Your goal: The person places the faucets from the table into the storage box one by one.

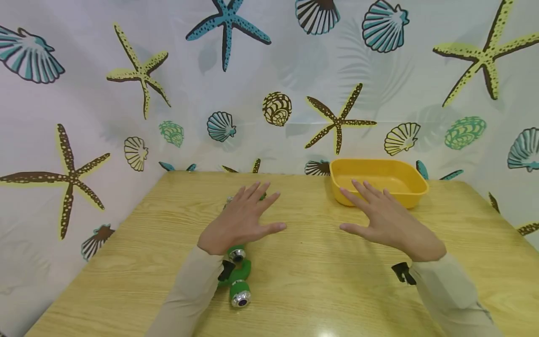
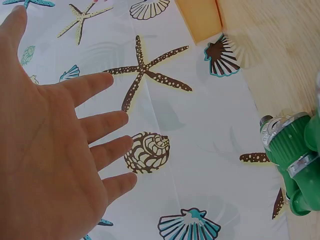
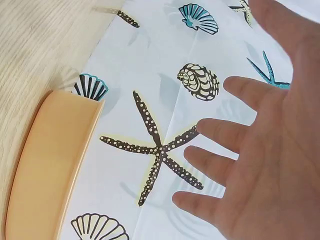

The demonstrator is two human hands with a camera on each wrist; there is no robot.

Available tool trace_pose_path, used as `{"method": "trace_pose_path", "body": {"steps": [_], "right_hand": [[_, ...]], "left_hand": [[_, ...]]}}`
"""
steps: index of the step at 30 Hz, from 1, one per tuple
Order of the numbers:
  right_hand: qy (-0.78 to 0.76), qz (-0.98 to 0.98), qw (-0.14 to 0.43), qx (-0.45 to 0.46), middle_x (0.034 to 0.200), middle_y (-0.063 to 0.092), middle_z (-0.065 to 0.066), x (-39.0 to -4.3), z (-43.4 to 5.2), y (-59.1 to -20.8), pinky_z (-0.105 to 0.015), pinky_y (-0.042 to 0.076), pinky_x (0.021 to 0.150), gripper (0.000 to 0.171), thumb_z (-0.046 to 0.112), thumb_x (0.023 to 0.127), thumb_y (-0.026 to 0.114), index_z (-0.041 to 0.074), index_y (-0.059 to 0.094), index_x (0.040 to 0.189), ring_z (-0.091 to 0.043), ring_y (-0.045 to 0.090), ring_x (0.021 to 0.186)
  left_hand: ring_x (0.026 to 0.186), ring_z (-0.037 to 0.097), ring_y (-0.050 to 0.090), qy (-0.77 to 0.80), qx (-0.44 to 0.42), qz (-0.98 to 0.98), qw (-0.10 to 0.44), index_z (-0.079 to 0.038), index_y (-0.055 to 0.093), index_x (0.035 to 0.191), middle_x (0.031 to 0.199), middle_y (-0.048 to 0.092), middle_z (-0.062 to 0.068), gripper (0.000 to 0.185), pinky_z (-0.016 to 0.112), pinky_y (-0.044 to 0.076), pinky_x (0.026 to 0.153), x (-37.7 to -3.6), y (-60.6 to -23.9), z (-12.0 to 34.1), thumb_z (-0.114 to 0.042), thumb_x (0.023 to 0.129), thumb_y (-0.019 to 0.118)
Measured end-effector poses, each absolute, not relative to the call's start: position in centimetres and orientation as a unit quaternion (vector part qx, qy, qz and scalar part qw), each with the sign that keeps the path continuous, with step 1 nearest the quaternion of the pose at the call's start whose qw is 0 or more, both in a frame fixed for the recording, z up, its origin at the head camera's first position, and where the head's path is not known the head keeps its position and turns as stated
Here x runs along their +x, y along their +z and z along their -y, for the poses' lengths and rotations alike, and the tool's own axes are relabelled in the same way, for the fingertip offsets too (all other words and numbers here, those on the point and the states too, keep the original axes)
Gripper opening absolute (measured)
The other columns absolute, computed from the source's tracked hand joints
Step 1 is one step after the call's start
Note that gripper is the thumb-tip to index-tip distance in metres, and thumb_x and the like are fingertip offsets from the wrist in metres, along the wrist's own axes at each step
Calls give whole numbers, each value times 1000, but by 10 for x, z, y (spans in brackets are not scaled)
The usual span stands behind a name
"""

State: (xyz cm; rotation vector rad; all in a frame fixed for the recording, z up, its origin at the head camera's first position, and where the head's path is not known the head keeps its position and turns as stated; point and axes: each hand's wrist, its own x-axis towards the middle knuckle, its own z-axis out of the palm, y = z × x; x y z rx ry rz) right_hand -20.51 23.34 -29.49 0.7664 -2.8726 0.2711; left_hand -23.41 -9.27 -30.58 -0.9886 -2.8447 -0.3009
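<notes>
Behind everything hangs a white curtain printed with starfish and seashells (image 1: 269, 70), wrapping the back and both sides of the scene. Below it spreads a light wooden table with a pale grain (image 1: 311, 281), and on its far right part sits a yellow, shallow, square plastic tray (image 1: 414, 193), which looks empty in the head view. Next in size come the person's two hands, both held palm down over the table with beige sleeves behind them. The right hand (image 1: 389, 222) has its fingers straight and spread wide, holding nothing, its fingertips just short of the tray's near wall; the right wrist view shows the same fanned fingers (image 3: 240, 90) with the tray's rim off to one side. The left hand (image 1: 240, 220) is likewise flat and spread, gripping nothing, as the left wrist view confirms with its fingers (image 2: 100, 120) apart. Under and behind that hand lies a green plastic hose nozzle with silver metal rings (image 1: 239, 276), flat on the table. Its long axis runs roughly away from the person, from the ringed end near the left sleeve up beneath the palm, with a small bit of it showing past the fingertips. Whether the palm touches it cannot be told. It lies well apart from the right hand, so the left hand is plainly the nearer one.
</notes>
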Motion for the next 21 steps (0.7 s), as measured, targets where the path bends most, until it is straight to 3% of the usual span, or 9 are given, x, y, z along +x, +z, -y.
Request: {"method": "trace_pose_path", "body": {"steps": [6,13,21], "right_hand": [[89,966,70,234,151,24,-32,-219,-256,-294,-69,19,102,77,43,91,65,1,35,148,-53,22,135],[129,977,26,168,152,14,-34,-227,-294,-297,-70,23,99,80,44,95,59,0,24,152,-56,17,134],[133,982,20,133,150,6,-39,-233,-329,-297,-73,22,97,82,43,98,55,-5,15,152,-60,17,131]], "left_hand": [[145,31,11,-104,-318,941,46,-15,34,152,159,18,13,80,52,8,114,-234,-306,94,-66,92,45],[145,31,12,-107,-316,942,32,-15,34,152,158,19,13,79,51,10,114,-234,-306,95,-66,92,45],[145,31,12,-109,-321,940,27,-15,34,152,158,18,13,78,51,10,114,-236,-307,91,-65,93,44]]}}
